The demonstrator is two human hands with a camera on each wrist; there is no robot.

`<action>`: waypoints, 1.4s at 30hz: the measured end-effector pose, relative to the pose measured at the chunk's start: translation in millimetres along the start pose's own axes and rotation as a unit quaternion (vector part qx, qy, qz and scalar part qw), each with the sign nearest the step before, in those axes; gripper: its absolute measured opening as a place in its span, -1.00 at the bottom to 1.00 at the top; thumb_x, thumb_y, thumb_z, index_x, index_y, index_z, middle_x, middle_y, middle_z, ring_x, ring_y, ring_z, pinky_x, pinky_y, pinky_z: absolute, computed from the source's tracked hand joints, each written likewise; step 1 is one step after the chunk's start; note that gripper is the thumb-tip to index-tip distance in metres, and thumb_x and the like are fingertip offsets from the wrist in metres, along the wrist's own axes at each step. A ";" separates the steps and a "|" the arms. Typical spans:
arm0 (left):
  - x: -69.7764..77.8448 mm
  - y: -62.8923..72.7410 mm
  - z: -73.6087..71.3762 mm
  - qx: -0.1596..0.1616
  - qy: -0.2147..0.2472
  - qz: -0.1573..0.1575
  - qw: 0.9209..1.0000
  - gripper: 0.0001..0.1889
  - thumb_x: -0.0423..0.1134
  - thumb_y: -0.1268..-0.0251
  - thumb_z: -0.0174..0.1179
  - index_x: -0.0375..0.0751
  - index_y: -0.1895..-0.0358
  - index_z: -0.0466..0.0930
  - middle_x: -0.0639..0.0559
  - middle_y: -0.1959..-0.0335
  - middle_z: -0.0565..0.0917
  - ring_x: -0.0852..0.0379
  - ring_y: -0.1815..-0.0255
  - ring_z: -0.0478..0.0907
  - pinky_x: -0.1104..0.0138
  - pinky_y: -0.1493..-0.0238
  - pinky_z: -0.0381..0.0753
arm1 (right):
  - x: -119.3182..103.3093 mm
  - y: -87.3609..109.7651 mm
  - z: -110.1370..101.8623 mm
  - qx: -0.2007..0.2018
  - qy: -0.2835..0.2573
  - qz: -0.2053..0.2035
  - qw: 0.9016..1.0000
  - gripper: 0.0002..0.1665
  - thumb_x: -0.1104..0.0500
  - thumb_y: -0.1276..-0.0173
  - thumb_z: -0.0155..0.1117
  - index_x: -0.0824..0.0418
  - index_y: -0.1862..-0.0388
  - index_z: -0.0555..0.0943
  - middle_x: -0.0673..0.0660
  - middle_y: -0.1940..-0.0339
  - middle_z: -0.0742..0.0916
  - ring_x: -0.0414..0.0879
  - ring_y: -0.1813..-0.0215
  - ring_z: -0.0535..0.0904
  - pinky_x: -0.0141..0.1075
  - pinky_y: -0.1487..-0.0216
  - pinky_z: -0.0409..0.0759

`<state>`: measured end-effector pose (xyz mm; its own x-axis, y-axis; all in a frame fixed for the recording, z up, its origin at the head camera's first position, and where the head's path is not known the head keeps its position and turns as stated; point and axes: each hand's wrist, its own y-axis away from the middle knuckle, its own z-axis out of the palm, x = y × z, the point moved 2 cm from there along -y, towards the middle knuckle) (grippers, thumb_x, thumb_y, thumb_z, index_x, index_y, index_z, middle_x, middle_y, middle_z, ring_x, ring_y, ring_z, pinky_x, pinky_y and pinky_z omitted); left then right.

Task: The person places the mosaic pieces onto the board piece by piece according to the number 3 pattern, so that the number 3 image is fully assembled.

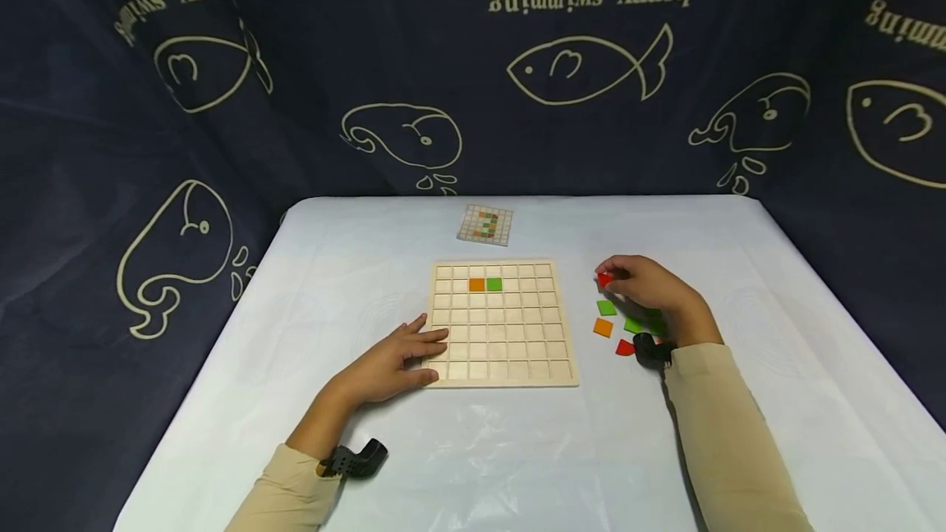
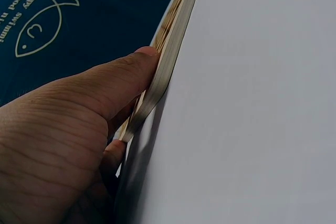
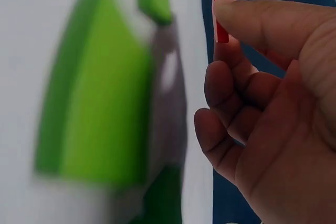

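A wooden grid board (image 1: 510, 343) lies mid-table, with an orange tile (image 1: 476, 285) and a green tile (image 1: 494, 285) side by side in an upper row. My left hand (image 1: 395, 360) rests on the board's left edge, fingers spread. In the left wrist view its thumb touches the rim of the board (image 2: 170, 59). Right of the board, my right hand (image 1: 654, 286) pinches a red tile (image 3: 222, 34) between thumb and fingertips, above the table. Below that hand lie loose tiles: a green one (image 1: 606, 308), an orange one (image 1: 603, 327), a red one (image 1: 624, 347) and others partly hidden.
Behind the board lies a small pattern card (image 1: 484, 224) showing a grid with coloured squares. A white cloth covers the table (image 1: 488, 458). Dark fabric (image 1: 591, 146) printed with fish and whales hangs behind it. Each wrist wears a black device (image 1: 358, 460).
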<state>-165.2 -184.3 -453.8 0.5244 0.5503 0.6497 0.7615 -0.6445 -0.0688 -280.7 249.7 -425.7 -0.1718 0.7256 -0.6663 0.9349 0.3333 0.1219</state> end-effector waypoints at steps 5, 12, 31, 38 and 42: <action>-1.1 0.8 -1.0 0.000 -0.001 -0.001 1.000 -0.47 -0.06 -0.34 0.31 -0.21 -0.31 0.54 0.07 -0.44 0.39 -0.14 -0.59 -0.08 -0.11 -0.52 -0.15 | -17.4 -9.5 3.0 0.000 -0.007 -0.011 1.000 -0.69 0.30 -0.42 0.18 0.26 -0.12 0.61 0.16 0.14 0.63 0.07 0.11 0.44 -0.17 0.16 0.47; -0.2 2.0 -1.1 0.000 0.006 -0.001 1.000 -0.47 -0.07 -0.34 0.31 -0.21 -0.31 0.54 0.06 -0.44 0.39 -0.14 -0.59 -0.07 -0.13 -0.52 -0.16 | -42.6 -27.3 20.4 -0.016 -0.026 -0.056 0.998 -0.71 0.28 -0.43 0.21 0.26 -0.09 0.63 0.14 0.16 0.65 0.02 0.15 0.45 -0.19 0.19 0.47; 0.1 2.2 0.3 0.000 0.010 -0.008 1.000 -0.46 -0.08 -0.33 0.32 -0.23 -0.31 0.54 0.09 -0.44 0.39 -0.12 -0.59 -0.09 -0.13 -0.52 -0.16 | -98.7 -56.3 66.4 -0.076 -0.026 -0.085 0.993 -0.64 0.32 -0.41 0.17 0.29 -0.16 0.59 0.12 0.11 0.64 -0.02 0.17 0.47 -0.19 0.15 0.50; 0.7 2.1 -0.4 0.001 0.002 -0.004 1.000 -0.47 -0.09 -0.33 0.32 -0.22 -0.31 0.54 0.07 -0.43 0.40 -0.14 -0.59 -0.07 -0.13 -0.52 -0.14 | -105.2 -59.6 79.3 -0.095 -0.049 -0.079 0.991 -0.69 0.34 -0.37 0.19 0.26 -0.09 0.60 0.11 0.13 0.64 -0.03 0.19 0.46 -0.20 0.13 0.48; 0.5 2.2 -0.8 0.001 0.001 -0.007 1.000 -0.47 -0.08 -0.33 0.33 -0.20 -0.31 0.54 0.09 -0.44 0.39 -0.12 -0.59 -0.08 -0.11 -0.52 -0.14 | -105.7 -61.7 83.3 -0.091 -0.046 -0.075 0.992 -0.71 0.36 -0.32 0.24 0.28 -0.03 0.60 0.11 0.18 0.64 -0.03 0.19 0.47 -0.21 0.12 0.48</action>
<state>-163.6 -185.8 -453.0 0.5134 0.5582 0.6518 0.7697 -0.6354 -0.0621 -294.3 102.3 -424.1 -0.2690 0.6045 -0.7499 0.8276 0.5433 0.1410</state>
